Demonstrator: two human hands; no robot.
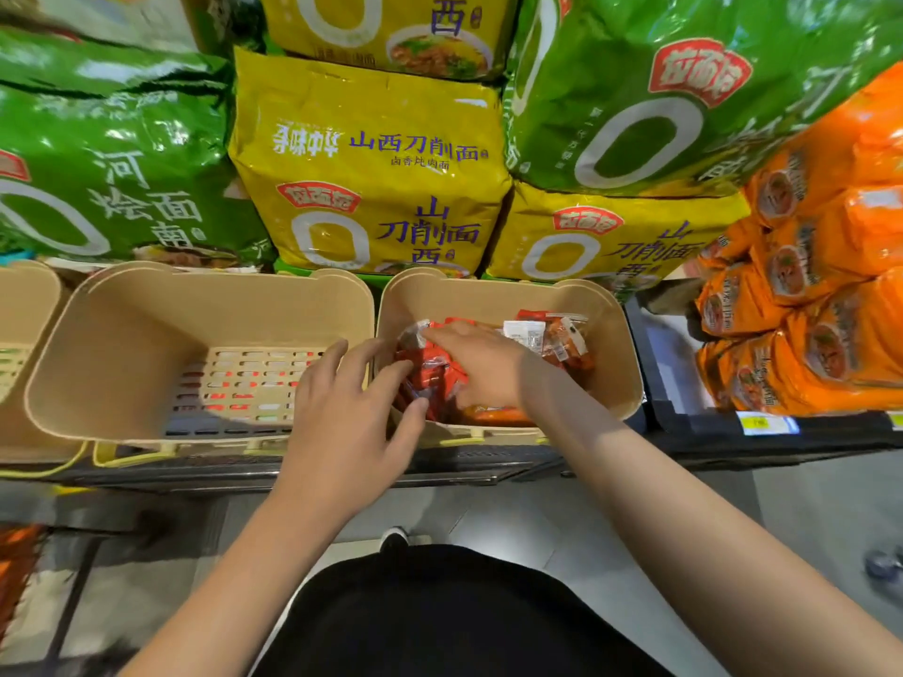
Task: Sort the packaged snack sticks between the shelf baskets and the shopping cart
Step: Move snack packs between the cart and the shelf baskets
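Clothing: black garment (454, 613) at bottom centre, nearest the lens.
Left hand (349, 412): centre of frame, fingers spread and relaxed, tips touching the red snack stick packets (430, 378) at the basket's near-left edge; holds nothing.
Right hand (481, 366): lies flat on the same pile, fingers straight, pressing down.
Right basket (618, 344): beige, centre-right, holds the packets.
Left basket (112, 354): beige, slotted floor.
Yellow noodle bags (371, 188): upper centre, printed "山西刀削面".
Green bags (112, 168): upper left, "河南烩面".
Orange bags (821, 295): right edge, print unreadable.
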